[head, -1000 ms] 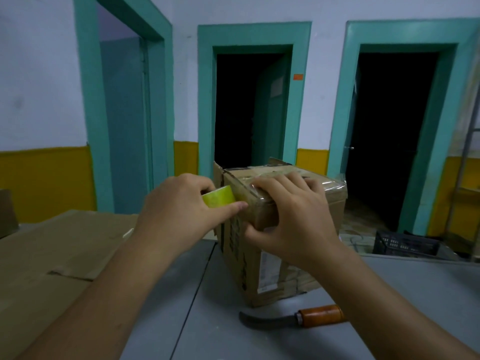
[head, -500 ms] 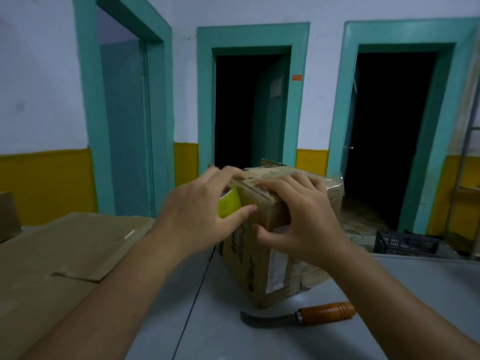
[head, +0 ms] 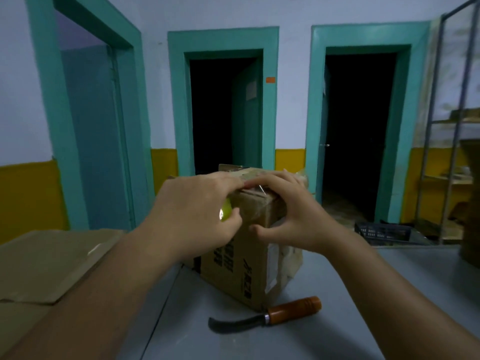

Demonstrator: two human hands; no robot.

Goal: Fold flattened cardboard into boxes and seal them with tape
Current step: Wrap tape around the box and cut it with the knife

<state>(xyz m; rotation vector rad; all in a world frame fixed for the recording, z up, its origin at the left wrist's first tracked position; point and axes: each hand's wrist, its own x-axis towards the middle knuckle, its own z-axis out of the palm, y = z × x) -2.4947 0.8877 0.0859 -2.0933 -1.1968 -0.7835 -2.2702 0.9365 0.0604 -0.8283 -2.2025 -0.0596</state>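
A folded brown cardboard box with black print stands upright on the grey table. My left hand grips a yellow-green tape roll against the box's upper left edge; most of the roll is hidden by my fingers. My right hand lies over the box's top near corner, fingers spread and bent on the taped flaps, thumb hanging free in front of the box's side.
A curved knife with an orange wooden handle lies on the table just in front of the box. Flattened cardboard sheets are stacked at the left. A dark plastic crate and a metal shelf rack stand at the right.
My left hand has carried the tape roll up and right along the box's top edge, covering more of the roll. My right hand shifted slightly on the top; its thumb came off the side.
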